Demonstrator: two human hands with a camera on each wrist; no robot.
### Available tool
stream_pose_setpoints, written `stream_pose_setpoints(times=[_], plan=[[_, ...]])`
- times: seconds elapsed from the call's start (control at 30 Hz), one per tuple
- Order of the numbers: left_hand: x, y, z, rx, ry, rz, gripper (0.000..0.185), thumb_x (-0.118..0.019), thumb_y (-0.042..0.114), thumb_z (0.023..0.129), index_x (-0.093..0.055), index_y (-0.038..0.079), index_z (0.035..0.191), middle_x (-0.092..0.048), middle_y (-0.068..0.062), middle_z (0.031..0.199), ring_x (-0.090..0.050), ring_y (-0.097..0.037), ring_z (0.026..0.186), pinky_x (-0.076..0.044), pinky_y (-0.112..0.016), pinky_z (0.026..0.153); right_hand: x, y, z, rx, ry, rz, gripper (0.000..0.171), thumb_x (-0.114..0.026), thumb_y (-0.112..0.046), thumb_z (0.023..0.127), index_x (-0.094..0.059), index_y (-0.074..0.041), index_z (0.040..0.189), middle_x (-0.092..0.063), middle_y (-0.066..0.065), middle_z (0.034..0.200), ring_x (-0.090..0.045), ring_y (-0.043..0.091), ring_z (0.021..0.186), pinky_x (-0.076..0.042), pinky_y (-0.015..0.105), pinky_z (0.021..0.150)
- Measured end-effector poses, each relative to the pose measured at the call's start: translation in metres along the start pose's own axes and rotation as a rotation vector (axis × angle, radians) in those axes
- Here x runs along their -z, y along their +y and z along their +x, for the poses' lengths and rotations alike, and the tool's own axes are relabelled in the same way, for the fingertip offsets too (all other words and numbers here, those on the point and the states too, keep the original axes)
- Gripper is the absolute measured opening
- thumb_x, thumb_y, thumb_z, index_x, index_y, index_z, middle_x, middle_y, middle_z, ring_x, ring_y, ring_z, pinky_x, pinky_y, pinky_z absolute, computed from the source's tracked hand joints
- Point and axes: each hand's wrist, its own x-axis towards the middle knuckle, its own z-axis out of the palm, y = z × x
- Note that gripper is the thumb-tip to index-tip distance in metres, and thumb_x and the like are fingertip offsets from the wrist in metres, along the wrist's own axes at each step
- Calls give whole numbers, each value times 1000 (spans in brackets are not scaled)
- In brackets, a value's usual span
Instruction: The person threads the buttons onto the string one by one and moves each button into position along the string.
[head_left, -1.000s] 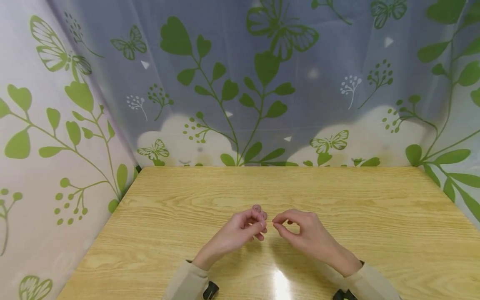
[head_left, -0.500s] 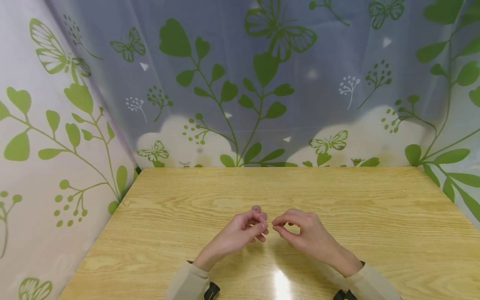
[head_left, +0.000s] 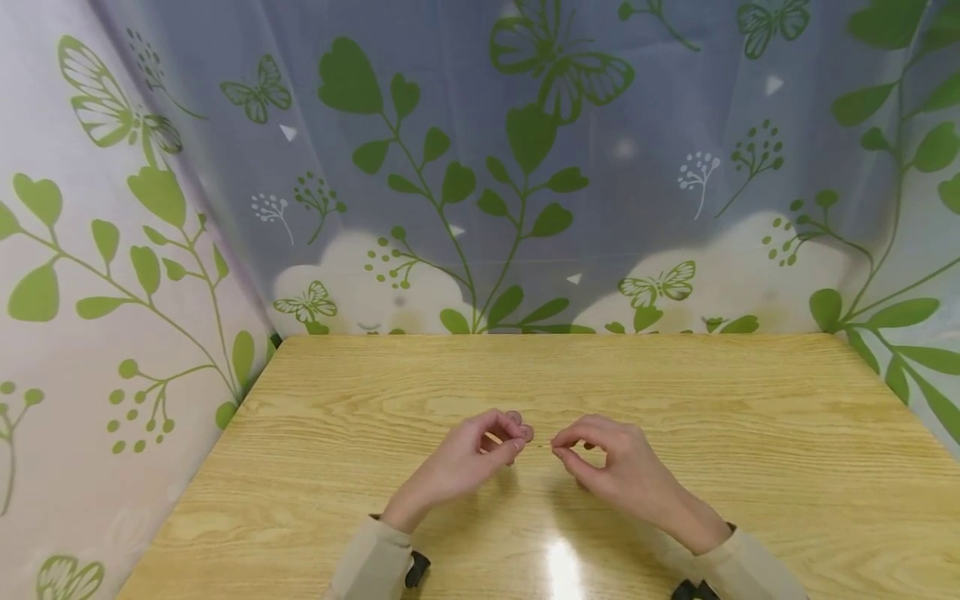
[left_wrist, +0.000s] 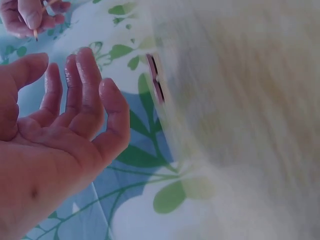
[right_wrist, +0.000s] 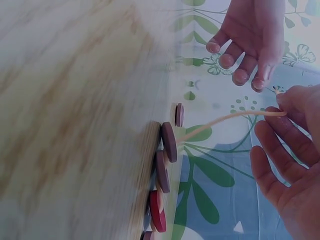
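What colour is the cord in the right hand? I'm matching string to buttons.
Pale tan cord, pinched by the right hand; clearest in the right wrist view.

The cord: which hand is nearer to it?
Right. The right hand pinches the cord at its end; the left hand hovers just beyond that end, apart from it.

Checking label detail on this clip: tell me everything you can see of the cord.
The cord is thin and tan and looks slightly stiff, like waxed string. It runs in a gentle curve from the right hand, which pinches it just short of its darker tip, to a purplish disc, where it seems to pass through. In the head view it shows only as a faint line between the hands.
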Motion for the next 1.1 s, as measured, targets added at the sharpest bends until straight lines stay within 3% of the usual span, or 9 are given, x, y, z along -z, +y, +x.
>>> stream_pose_setpoints(times=[0.23,0.43,0.57,0.73,0.97,1.1], plan=[[5,-3,4,-17,20,198,15,-60,24,104,-64,11,111,-71,-3,115,-66,-17,104,-54,-26,88,3,1,-2,-3,7,-7,30,-78,7,82,-74,-19,96,-75,-6,89,-68,4,79,-53,14,73],[4,-6,12,-38,13,360,20,-62,22,103,-65,8,117,-69,-6,119,-64,-19,110,-56,-31,92,4,2,-4,-26,-5,-10,28,-78,5,84,-74,-20,96,-75,-6,87,-66,2,78,-53,15,71],[3,-8,18,-13,10,442,26,-61,33,104,-66,12,118,-68,-4,119,-66,-17,105,-57,-31,89,4,2,-5,-45,-8,-15,28,-78,4,85,-74,-21,96,-74,-7,85,-66,1,78,-53,18,68],[3,-11,26,-5,-5,471,26,-61,38,103,-68,15,115,-69,-4,117,-67,-18,102,-56,-33,86,5,3,-6,-42,-3,-24,28,-78,4,84,-75,-21,95,-74,-9,85,-64,0,77,-51,13,69],[4,-15,34,-31,-38,510,20,-63,31,102,-66,14,113,-70,0,110,-66,-15,100,-56,-29,85,6,4,-7,-46,-7,-17,28,-78,3,84,-75,-22,97,-72,-12,83,-66,1,78,-56,24,68],[3,-16,38,-13,-63,538,20,-63,31,103,-66,15,114,-70,0,111,-67,-15,103,-56,-31,87,7,5,-7,-42,-12,0,28,-78,4,85,-75,-21,98,-73,-7,85,-66,0,74,-55,22,66]])
